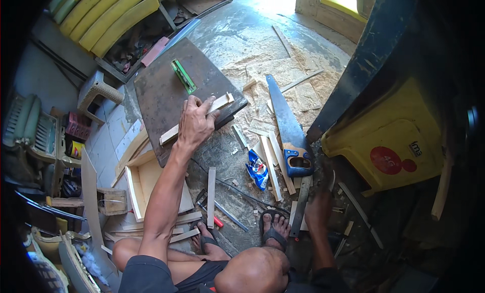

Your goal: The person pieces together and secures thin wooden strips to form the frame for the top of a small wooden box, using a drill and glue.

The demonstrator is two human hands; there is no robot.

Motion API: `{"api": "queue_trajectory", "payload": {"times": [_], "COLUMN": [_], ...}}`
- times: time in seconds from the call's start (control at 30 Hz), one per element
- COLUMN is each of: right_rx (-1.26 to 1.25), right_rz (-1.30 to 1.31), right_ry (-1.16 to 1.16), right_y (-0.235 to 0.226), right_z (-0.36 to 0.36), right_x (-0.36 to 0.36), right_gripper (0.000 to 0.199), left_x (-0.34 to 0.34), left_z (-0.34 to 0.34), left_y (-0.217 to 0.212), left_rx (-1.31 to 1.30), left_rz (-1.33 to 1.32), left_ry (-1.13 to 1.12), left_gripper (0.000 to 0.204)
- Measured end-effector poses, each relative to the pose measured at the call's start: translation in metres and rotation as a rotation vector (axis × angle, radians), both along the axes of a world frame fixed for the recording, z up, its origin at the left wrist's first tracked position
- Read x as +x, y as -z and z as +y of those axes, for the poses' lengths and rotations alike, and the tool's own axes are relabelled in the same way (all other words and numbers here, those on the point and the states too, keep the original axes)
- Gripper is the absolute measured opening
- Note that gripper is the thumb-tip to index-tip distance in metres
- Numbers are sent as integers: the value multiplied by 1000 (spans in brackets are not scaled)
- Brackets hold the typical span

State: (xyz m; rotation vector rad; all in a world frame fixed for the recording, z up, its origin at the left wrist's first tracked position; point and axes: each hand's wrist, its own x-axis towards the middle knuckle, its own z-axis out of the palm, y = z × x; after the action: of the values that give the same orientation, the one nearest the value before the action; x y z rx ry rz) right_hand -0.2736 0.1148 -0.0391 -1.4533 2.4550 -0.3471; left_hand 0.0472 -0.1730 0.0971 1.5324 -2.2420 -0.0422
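My left hand [197,119] is closed over a narrow wooden strip [172,133], pressing it down on a dark square board [156,88]. At the strip's far right end a small wooden piece stands up. Beyond the hand, a green spirit level [183,76] lies on the same board. My right hand [319,204] is low at the right, blurred and in shadow. A pale, thin thing shows beside its fingers, but I cannot make out what it is or whether it is held. Closest to that hand are a metal ruler [301,202] and a handsaw [288,116] with a blue-and-wood handle.
Wooden offcuts [270,162] and a blue-and-white packet [257,171] lie on the sawdust-strewn floor. A yellow plastic stool [386,141] lies tipped at the right. An open wooden box [144,184] sits left of my forearm. A red-handled tool [217,222] lies by my feet.
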Motion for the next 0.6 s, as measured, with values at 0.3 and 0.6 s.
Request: {"api": "queue_trajectory", "payload": {"times": [0.3, 0.6], "right_rx": [-54, -661], "right_rz": [-28, -758], "right_ry": [-512, -81], "right_y": [28, -139], "right_z": [-121, -76], "right_x": [9, 45], "right_gripper": [35, 15], "left_x": [-40, -57], "left_z": [-22, -28], "left_y": [30, 34], "left_rx": [-25, -115], "left_rz": [78, 108], "left_ry": [-37, -169], "left_gripper": [41, 33]}}
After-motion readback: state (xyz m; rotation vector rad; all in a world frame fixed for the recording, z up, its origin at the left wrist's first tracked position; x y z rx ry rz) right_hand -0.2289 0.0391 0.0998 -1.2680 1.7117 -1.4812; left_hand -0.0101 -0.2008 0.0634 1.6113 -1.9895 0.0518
